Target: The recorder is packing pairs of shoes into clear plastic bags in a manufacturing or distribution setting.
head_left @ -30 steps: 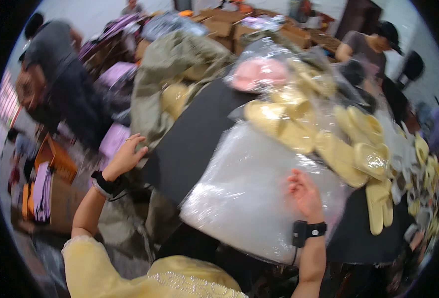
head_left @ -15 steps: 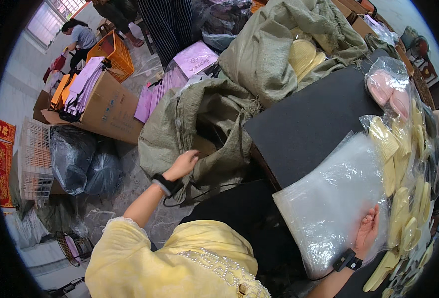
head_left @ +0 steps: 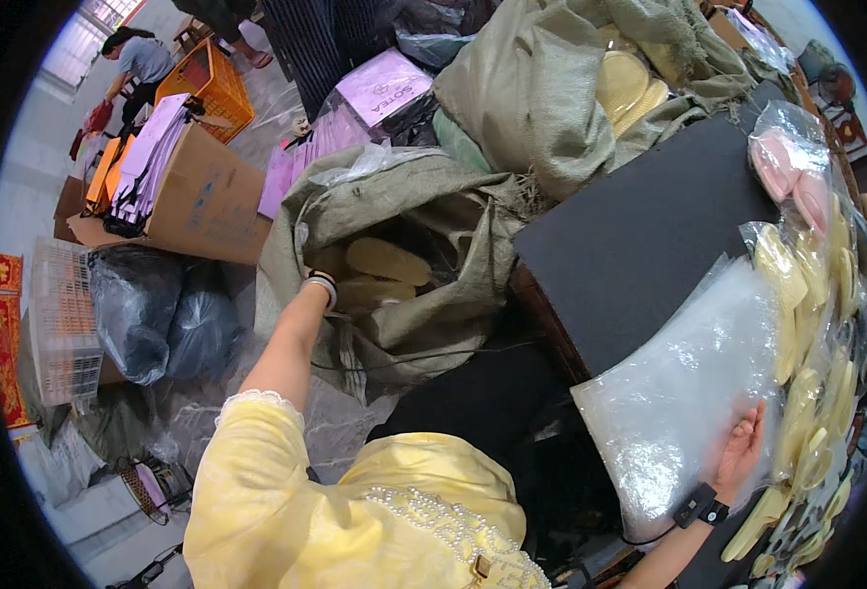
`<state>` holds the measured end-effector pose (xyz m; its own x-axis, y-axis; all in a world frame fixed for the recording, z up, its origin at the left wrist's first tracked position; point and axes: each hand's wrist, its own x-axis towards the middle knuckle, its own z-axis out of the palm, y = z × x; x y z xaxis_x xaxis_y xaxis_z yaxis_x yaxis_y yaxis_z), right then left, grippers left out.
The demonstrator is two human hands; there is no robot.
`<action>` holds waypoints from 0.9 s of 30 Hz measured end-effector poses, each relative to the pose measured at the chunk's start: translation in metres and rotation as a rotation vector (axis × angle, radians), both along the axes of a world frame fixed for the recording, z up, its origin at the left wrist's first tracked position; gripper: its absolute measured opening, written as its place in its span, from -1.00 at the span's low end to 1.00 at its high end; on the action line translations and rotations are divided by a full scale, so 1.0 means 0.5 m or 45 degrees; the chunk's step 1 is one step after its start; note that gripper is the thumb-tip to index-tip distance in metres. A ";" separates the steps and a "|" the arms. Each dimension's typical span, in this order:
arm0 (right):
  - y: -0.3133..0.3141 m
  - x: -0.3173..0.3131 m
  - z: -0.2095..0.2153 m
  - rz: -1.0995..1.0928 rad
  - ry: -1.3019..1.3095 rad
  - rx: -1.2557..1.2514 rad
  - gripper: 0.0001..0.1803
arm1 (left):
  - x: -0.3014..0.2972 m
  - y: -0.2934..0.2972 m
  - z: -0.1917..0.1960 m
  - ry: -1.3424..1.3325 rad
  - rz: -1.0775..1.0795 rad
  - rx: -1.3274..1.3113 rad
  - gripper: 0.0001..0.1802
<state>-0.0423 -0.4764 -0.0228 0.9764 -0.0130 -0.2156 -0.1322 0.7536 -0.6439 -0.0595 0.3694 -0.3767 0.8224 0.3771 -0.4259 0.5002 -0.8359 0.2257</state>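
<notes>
My left hand reaches down into the open mouth of an olive woven sack on the floor. Its fingers are hidden inside, next to pale yellow insoles lying in the sack. A dark band sits on that wrist. My right hand rests flat, fingers apart, on a stack of clear plastic bags at the edge of the black table top. A black watch is on the right wrist.
More yellow insoles and bagged pink ones lie along the table's right side. A second sack leans behind. Left of me are a cardboard box of purple packets, black bin bags, a white crate, an orange crate and a person.
The view has swung left and down toward the floor. My left hand has gone from the sack's rim into its mouth. My right hand stays on the plastic bags.
</notes>
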 end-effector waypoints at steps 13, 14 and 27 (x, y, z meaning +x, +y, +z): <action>-0.004 0.005 0.015 -0.017 -0.020 -0.053 -0.53 | -0.121 -0.314 0.235 1.076 0.185 -0.882 0.49; -0.011 0.005 0.015 0.040 -0.058 -0.023 -0.52 | -0.148 -0.343 0.187 1.070 0.177 -0.885 0.49; -0.002 -0.115 0.161 0.073 0.004 -1.403 -0.47 | -0.090 -0.597 0.206 0.258 -1.207 -0.504 -0.75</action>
<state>-0.0998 -0.4774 0.0576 0.9811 -0.1547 -0.1160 -0.1513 -0.2408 -0.9587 -0.1046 0.0712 -0.2735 0.6078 -0.5811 -0.5412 -0.2624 -0.7902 0.5538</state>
